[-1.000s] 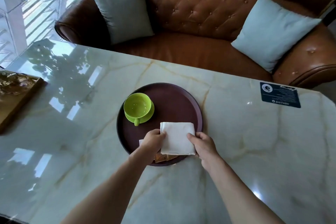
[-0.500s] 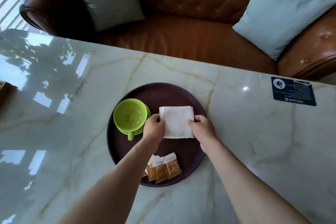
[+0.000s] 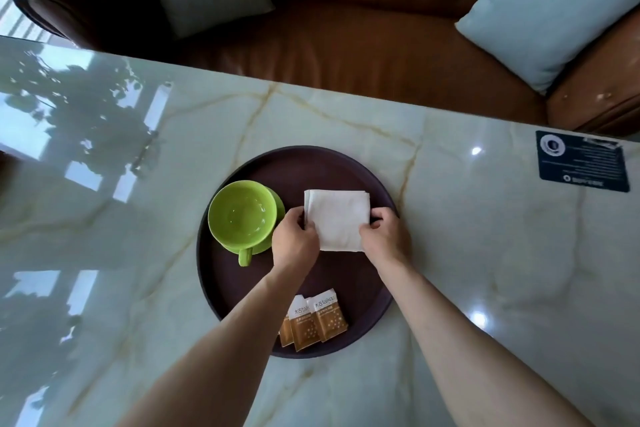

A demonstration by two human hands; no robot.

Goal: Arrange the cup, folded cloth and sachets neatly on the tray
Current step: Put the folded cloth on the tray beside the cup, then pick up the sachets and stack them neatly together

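Folded cloth (image 3: 337, 218) square-on in tray (image 3: 346, 163), both hands' grip.

A glossy marble table (image 3: 485, 253) (pale, gold-veined) mirrored window light. Behind it stood a brown leather sofa (image 3: 363, 45) with two grey-blue cushions (image 3: 554, 10).

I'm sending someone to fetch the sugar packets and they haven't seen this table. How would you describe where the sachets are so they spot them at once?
On the pale marble table sits a round dark tray. At the tray's near edge, closest to the person, lie the sachets, fanned and overlapping. They are the only small brown-and-white printed packets there, unlike the green cup and the white folded cloth.
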